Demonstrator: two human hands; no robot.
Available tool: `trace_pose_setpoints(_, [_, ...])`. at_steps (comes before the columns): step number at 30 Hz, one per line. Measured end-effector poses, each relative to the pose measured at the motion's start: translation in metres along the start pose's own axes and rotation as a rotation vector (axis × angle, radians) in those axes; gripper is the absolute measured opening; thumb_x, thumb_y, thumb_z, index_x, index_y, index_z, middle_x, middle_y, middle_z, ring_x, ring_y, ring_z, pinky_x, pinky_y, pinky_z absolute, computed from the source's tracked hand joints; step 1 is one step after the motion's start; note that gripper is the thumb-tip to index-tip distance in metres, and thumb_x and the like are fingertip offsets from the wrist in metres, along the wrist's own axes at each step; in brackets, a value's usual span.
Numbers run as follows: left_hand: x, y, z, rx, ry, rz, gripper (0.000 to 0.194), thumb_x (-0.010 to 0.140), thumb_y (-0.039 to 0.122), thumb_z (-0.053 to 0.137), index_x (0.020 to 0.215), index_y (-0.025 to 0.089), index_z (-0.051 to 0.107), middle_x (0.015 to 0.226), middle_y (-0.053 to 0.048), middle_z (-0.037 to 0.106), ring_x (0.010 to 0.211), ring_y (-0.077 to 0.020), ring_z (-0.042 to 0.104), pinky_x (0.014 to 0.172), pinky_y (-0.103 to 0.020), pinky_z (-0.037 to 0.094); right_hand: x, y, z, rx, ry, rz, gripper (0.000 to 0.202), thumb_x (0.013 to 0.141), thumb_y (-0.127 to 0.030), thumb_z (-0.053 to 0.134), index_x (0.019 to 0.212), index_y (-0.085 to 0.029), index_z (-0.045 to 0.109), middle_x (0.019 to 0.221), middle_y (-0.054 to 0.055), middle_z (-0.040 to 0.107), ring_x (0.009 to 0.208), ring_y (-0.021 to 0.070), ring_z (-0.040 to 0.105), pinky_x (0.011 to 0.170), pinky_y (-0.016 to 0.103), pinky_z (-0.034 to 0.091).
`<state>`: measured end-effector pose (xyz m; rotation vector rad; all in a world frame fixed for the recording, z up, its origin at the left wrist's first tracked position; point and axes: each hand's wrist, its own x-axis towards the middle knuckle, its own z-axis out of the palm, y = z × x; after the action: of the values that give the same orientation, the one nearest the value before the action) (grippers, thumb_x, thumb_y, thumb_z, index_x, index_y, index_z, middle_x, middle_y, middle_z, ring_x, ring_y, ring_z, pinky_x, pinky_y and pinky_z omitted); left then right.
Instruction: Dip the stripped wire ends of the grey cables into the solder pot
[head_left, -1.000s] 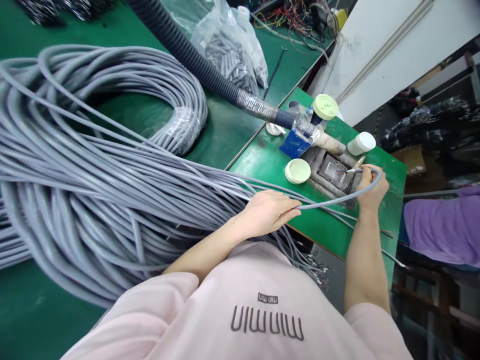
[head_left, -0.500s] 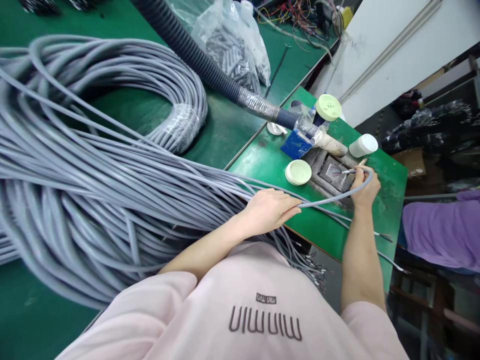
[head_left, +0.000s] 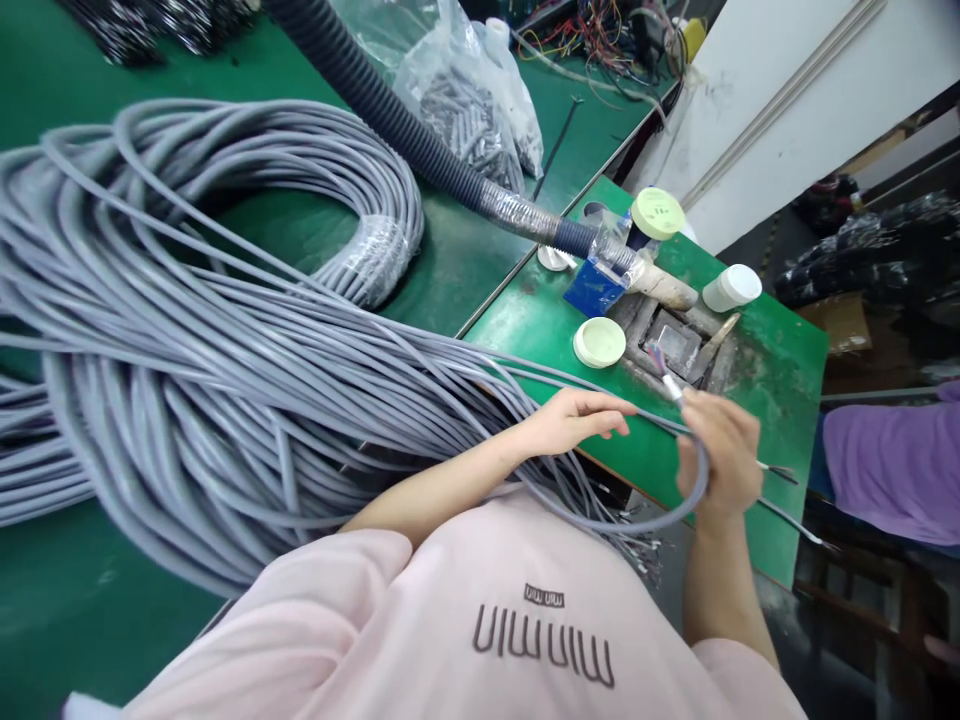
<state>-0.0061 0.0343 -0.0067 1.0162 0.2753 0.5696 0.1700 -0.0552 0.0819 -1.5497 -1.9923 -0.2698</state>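
Observation:
My right hand (head_left: 724,450) is closed on a grey cable (head_left: 701,480) near its stripped end. White sheath and thin coloured wires (head_left: 657,357) stick out past the fingers, in front of a small square metal pot (head_left: 673,340) with a dull silvery surface. From my right hand the cable bends down in a loop towards my body and back under my left wrist. My left hand (head_left: 574,420) is open, fingers stretched out and thumb apart, its fingertips beside other grey cables on the green table. A flat scraper-like stick (head_left: 716,345) leans on the pot's rim.
A big bundle of grey cables (head_left: 262,400) covers the left table. A ribbed hose (head_left: 390,110) ends by the pot. Pale tubs (head_left: 599,343), a white jar (head_left: 732,288) and a blue box (head_left: 594,286) surround it. At right is a person's purple sleeve (head_left: 892,460).
My right hand has drawn the cable end out of the pot and back towards me. My left hand has let go of that cable and straightened its fingers; the cable's loop now hangs lower.

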Motion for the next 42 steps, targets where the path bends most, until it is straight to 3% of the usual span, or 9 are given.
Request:
trace_pose_setpoints(3, [0.002, -0.009, 0.013, -0.255, -0.005, -0.037, 0.054, 0.073, 0.053, 0.074, 0.11, 0.012, 0.071, 0.092, -0.009, 0.072, 0.075, -0.0117, 0.063, 0.077, -0.026, 0.052, -0.031, -0.021, 0.002, 0.042, -0.12, -0.102, 0.056, 0.084, -0.02, 0.064, 0.135, -0.04, 0.052, 0.124, 0.001, 0.067, 0.115, 0.0301, 0.059, 0.089, 0.054, 0.054])
trace_pose_setpoints(5, [-0.001, -0.009, 0.019, -0.336, -0.02, -0.066, 0.056, 0.068, 0.053, 0.078, 0.105, 0.012, 0.073, 0.087, -0.008, 0.072, 0.073, -0.0116, 0.063, 0.075, -0.025, 0.052, -0.049, -0.027, 0.003, 0.062, -0.133, -0.106, 0.059, 0.083, -0.018, 0.066, 0.136, -0.039, 0.051, 0.123, 0.001, 0.067, 0.118, 0.0296, 0.058, 0.089, 0.054, 0.054])
trace_pose_setpoints(10, [-0.015, 0.0, 0.028, -0.322, -0.088, -0.09, 0.05, 0.066, 0.054, 0.079, 0.092, 0.011, 0.075, 0.08, -0.006, 0.069, 0.071, -0.0117, 0.062, 0.074, -0.026, 0.054, -0.077, -0.035, 0.0, 0.097, -0.087, -0.076, 0.057, 0.081, -0.015, 0.067, 0.132, -0.038, 0.056, 0.122, 0.001, 0.068, 0.12, 0.0305, 0.057, 0.088, 0.056, 0.055])
trace_pose_setpoints(19, [-0.02, 0.001, 0.029, -0.176, -0.131, 0.015, 0.046, 0.071, 0.054, 0.075, 0.074, 0.008, 0.073, 0.077, -0.007, 0.065, 0.073, -0.0132, 0.062, 0.077, -0.028, 0.052, -0.085, -0.038, -0.004, 0.113, -0.077, -0.098, 0.052, 0.08, -0.014, 0.064, 0.122, -0.045, 0.06, 0.124, -0.005, 0.066, 0.116, 0.029, 0.06, 0.085, 0.057, 0.057])
trace_pose_setpoints(26, [-0.022, -0.007, 0.024, -0.161, -0.221, 0.057, 0.04, 0.079, 0.049, 0.07, 0.094, 0.012, 0.076, 0.083, -0.008, 0.065, 0.074, -0.0125, 0.06, 0.076, -0.028, 0.05, -0.089, -0.04, -0.005, 0.129, -0.101, -0.138, 0.05, 0.08, -0.012, 0.061, 0.123, -0.039, 0.062, 0.123, -0.002, 0.067, 0.118, 0.029, 0.058, 0.089, 0.056, 0.056])
trace_pose_setpoints(33, [-0.022, -0.009, 0.02, -0.158, -0.278, 0.093, 0.034, 0.083, 0.042, 0.068, 0.098, 0.013, 0.075, 0.086, -0.008, 0.066, 0.078, -0.0131, 0.061, 0.079, -0.028, 0.05, -0.091, -0.041, -0.005, 0.141, -0.105, -0.143, 0.048, 0.082, -0.012, 0.059, 0.123, -0.037, 0.062, 0.123, -0.001, 0.067, 0.117, 0.0291, 0.059, 0.09, 0.056, 0.055])
trace_pose_setpoints(38, [-0.019, -0.004, 0.025, -0.142, -0.172, 0.059, 0.045, 0.075, 0.053, 0.072, 0.082, 0.009, 0.075, 0.078, -0.009, 0.068, 0.073, -0.0142, 0.061, 0.075, -0.029, 0.052, -0.091, -0.043, 0.002, 0.276, -0.081, -0.049, 0.054, 0.082, -0.012, 0.062, 0.131, -0.035, 0.057, 0.119, 0.003, 0.069, 0.116, 0.0303, 0.059, 0.089, 0.056, 0.054])
trace_pose_setpoints(42, [-0.017, 0.002, 0.032, -0.151, -0.029, 0.017, 0.049, 0.066, 0.057, 0.077, 0.063, 0.009, 0.071, 0.072, -0.01, 0.07, 0.068, -0.0147, 0.063, 0.07, -0.027, 0.053, -0.104, -0.044, 0.014, 0.476, -0.017, 0.108, 0.043, 0.086, -0.018, 0.061, 0.127, -0.03, 0.059, 0.123, 0.009, 0.066, 0.113, 0.03, 0.062, 0.088, 0.054, 0.054])
